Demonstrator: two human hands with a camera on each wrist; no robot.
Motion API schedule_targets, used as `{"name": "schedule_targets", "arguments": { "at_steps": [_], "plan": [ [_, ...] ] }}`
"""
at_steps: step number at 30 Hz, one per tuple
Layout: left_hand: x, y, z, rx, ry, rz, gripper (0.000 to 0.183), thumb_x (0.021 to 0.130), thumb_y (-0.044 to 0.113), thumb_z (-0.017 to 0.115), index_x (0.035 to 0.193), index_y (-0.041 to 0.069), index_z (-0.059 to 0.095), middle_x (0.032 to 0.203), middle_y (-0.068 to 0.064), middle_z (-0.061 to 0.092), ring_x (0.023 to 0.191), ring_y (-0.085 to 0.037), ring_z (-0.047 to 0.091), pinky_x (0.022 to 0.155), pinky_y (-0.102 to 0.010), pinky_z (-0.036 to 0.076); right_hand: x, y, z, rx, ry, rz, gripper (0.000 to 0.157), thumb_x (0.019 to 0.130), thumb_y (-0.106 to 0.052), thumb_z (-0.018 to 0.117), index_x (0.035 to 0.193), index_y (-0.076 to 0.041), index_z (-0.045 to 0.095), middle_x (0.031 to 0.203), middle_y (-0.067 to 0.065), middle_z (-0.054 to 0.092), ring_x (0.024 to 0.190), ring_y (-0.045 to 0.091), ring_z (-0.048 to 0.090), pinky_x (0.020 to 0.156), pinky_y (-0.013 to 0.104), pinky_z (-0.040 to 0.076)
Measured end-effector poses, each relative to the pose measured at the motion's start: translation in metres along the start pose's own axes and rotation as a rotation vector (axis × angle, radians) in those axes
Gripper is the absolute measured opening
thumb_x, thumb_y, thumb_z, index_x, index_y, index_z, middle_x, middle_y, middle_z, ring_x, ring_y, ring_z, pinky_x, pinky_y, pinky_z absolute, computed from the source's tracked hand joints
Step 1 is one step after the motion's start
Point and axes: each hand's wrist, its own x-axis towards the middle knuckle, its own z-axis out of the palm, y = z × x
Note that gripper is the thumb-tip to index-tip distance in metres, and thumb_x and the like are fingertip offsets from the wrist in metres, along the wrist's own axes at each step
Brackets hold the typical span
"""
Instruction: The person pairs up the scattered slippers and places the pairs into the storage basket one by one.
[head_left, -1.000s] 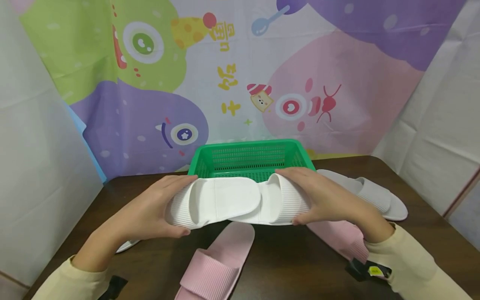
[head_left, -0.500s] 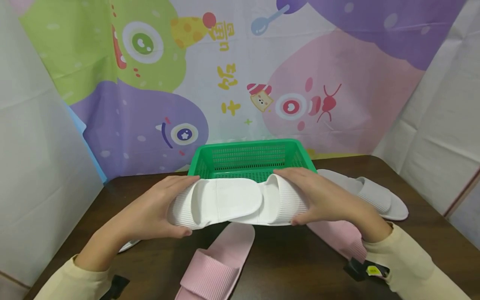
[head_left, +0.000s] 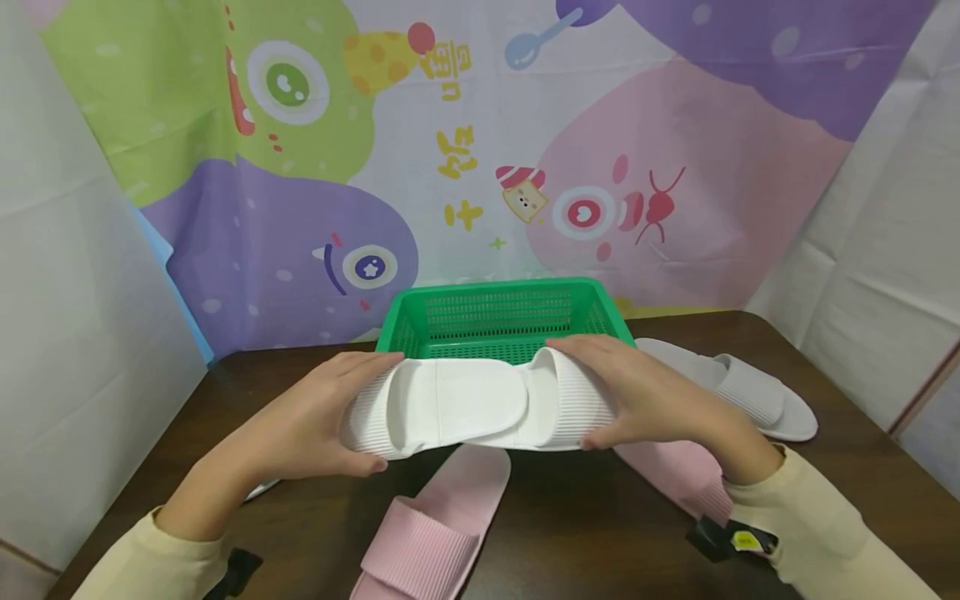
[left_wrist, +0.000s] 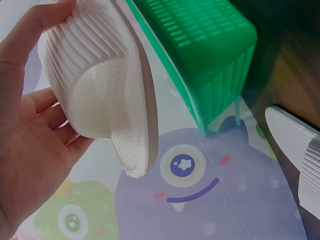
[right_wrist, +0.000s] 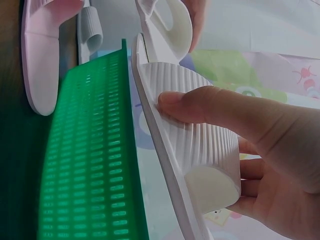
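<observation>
Two white slippers with ribbed straps are held up side by side, soles down, in front of the green basket (head_left: 495,288). My left hand (head_left: 300,421) grips the left white slipper (head_left: 480,398) round its strap, thumb on the near side, fingers on the far side. Round the strap of the right white slipper (head_left: 583,410), my right hand (head_left: 645,400) has a similar hold. The left slipper's heel end overlaps the right one and hides part of it. In the right wrist view, my thumb presses the right slipper's ribbed strap (right_wrist: 202,137).
On the brown table (head_left: 555,533) lies a pink slipper (head_left: 423,542) at the front. Another pink slipper (head_left: 678,475) is partly under my right forearm. A light grey slipper (head_left: 753,396) lies right of the basket. A pale slipper (left_wrist: 292,132) appears in the left wrist view.
My left hand has shifted slightly to the right with its slipper, so the two white slippers overlap a little more. My right hand has barely moved.
</observation>
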Motion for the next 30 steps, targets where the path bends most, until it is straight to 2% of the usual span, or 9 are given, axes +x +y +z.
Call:
{"name": "schedule_targets", "arguments": {
  "at_steps": [30],
  "plan": [
    [0.0032,0.0032,0.0008,0.009,-0.021,0.005,0.095,0.059,0.031,0.087,0.141,0.006,0.045,0.135,-0.01,0.054,0.122,-0.026,0.051,0.092,-0.045,0.05,0.0019,-0.0052,0.0018,0.003,0.002,-0.008,0.101,0.057,-0.029,0.092,0.142,-0.008,0.042,0.139,0.007,0.052,0.125,0.027,0.049,0.098,0.048,0.049]
  ]
}}
